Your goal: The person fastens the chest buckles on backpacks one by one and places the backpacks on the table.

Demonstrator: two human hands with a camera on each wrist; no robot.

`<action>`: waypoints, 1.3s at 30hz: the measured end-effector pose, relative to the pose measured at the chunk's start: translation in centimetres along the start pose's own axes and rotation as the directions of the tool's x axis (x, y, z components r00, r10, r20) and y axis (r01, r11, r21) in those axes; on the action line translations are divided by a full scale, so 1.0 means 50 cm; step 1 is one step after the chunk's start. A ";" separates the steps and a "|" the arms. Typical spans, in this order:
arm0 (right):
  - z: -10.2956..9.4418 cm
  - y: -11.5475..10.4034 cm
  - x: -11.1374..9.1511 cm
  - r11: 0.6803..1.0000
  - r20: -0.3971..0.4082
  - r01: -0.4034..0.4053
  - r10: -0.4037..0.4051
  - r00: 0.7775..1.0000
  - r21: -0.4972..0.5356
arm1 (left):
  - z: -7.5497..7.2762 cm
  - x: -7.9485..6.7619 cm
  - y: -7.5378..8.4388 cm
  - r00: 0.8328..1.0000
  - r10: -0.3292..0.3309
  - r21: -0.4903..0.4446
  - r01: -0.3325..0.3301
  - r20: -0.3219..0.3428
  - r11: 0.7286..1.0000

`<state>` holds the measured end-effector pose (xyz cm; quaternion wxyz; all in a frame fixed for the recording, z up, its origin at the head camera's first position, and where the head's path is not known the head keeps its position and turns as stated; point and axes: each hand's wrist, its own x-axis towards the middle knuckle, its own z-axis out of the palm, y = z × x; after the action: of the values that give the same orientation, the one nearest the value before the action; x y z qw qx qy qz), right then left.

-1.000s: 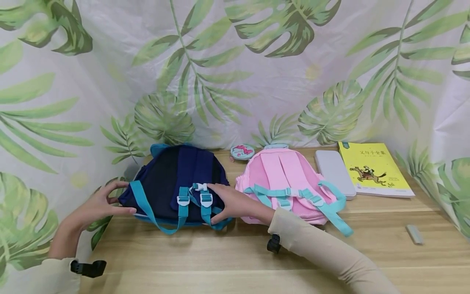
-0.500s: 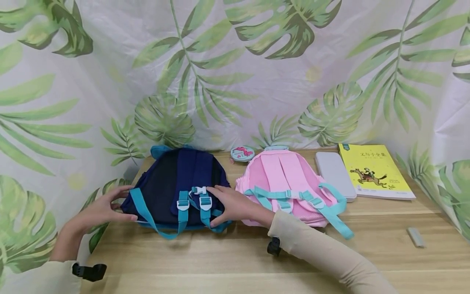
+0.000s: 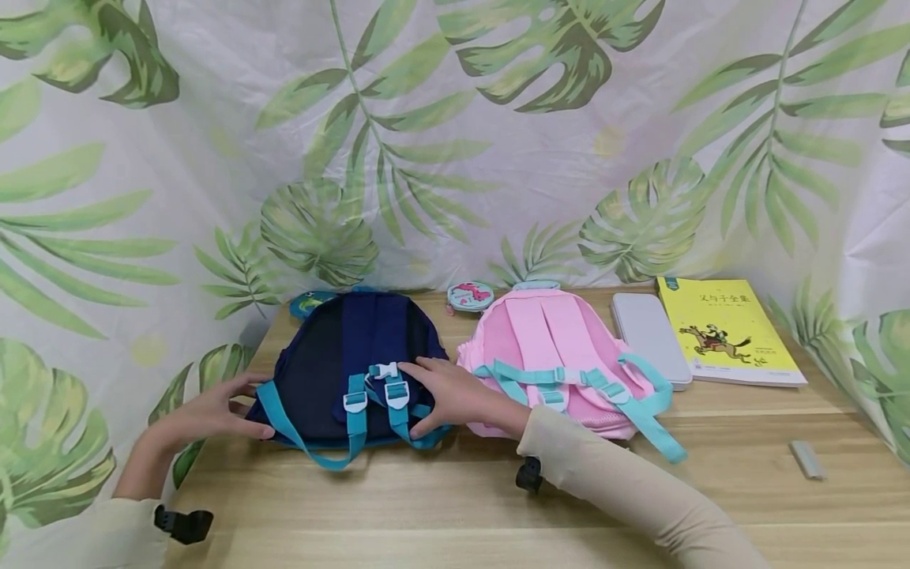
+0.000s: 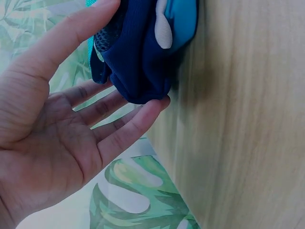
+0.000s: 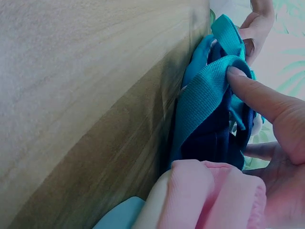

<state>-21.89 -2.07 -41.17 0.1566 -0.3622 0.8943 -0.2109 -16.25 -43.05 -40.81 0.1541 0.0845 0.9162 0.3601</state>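
Navy fabric backpack (image 3: 320,387) shifted rightward on wood-grain table (image 3: 370,506), leaf-print sheet (image 3: 540,174) behind; left hand (image 3: 206,412), right hand (image 3: 458,395) clamp it.

Perched above, the head camera looks forward and down on the navy backpack (image 3: 355,348); the wrist cameras face it closely from its left and right, all sharing the tabletop (image 3: 462,498).

navy-and-black backpack (image 3: 362,336), teal straps (image 3: 357,429); pink backpack (image 3: 551,336), aqua straps (image 3: 647,425); yellow book (image 3: 732,324); green leaf-print backdrop (image 3: 455,166).
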 end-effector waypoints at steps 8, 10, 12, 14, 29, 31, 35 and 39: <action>-0.012 0.002 0.001 1.000 0.014 -0.001 0.002 1.000 -0.022 | 0.013 0.009 -0.003 1.000 0.014 0.025 -0.014 0.001 1.000; -0.013 0.002 0.002 1.000 0.015 0.000 0.000 1.000 -0.026 | 0.014 0.010 -0.002 1.000 0.023 0.035 -0.023 -0.001 0.999; -0.013 0.003 0.002 0.999 0.016 0.003 -0.003 1.000 -0.033 | 0.014 0.010 0.001 1.000 0.019 0.037 -0.019 -0.004 0.999; -0.013 0.003 0.003 0.999 0.015 0.005 -0.005 1.000 -0.035 | 0.013 0.010 0.003 1.000 0.015 0.033 -0.015 -0.002 0.999; -0.007 0.009 0.007 0.999 0.028 0.000 0.002 1.000 -0.054 | -0.012 -0.008 0.029 0.997 -0.002 0.009 0.003 -0.072 1.000; -0.008 0.008 0.007 0.998 0.029 -0.004 0.006 1.000 -0.058 | -0.017 -0.007 0.046 0.992 0.004 0.039 0.001 -0.125 0.999; -0.008 0.007 0.006 0.998 0.027 -0.012 0.014 1.000 -0.060 | -0.021 -0.001 0.088 0.975 0.031 0.090 -0.011 -0.218 0.996; -0.005 0.008 0.008 0.998 0.026 -0.018 0.019 0.999 -0.062 | -0.005 0.012 0.131 0.969 0.073 0.099 -0.051 -0.238 0.994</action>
<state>-22.49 -2.01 -41.18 0.1589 -0.3614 0.9016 -0.1768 -16.63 -38.29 -36.26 0.0265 0.0758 0.9406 0.3299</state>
